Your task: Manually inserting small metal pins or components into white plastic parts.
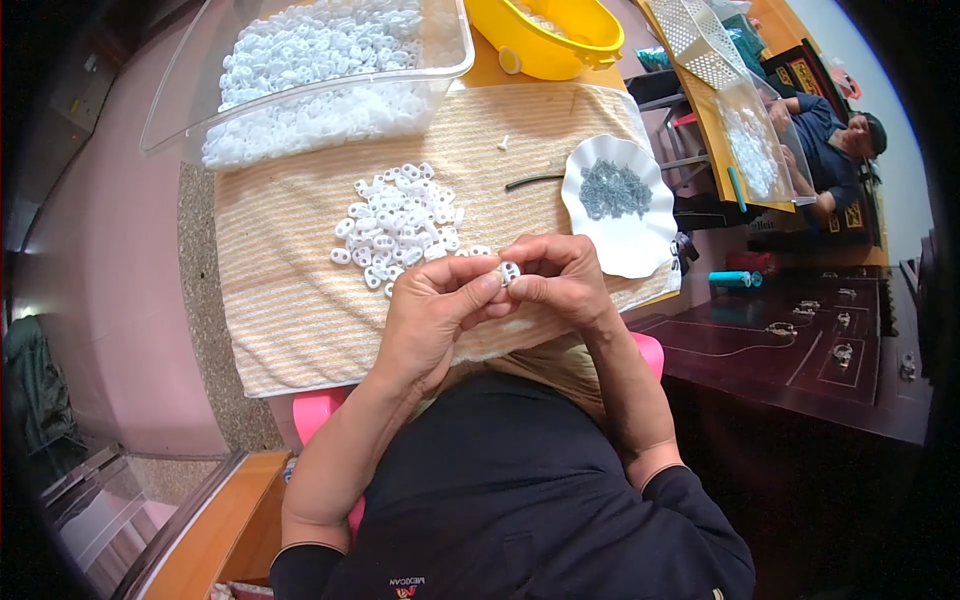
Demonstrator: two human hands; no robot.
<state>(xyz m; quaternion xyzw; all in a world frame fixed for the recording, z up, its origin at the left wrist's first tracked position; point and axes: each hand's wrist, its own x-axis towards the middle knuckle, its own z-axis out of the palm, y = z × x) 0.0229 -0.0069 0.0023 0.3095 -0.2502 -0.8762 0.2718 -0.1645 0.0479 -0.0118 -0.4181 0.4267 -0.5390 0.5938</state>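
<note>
Close in front of my body, both hands meet at a small white oval plastic piece (510, 272) with two dark holes. My left hand (432, 305) is closed, its thumb and fingertips pinching at the piece's left side. From the right, the thumb and index finger of my right hand (568, 284) pinch the same piece. Just beyond my left hand lies a loose pile of similar white two-holed pieces (400, 215) on a striped cloth (290, 300). A white wavy-edged plate (640, 255) right of my hands bears a heap of small grey-blue translucent bits (613, 190).
A clear plastic bin (440, 75) full of white pieces stands at the far left, beside a yellow tub (560, 62). Between pile and plate lie a thin dark stick (533, 182) and a tiny white piece (503, 143). Another person (835, 150) sits at a table far right.
</note>
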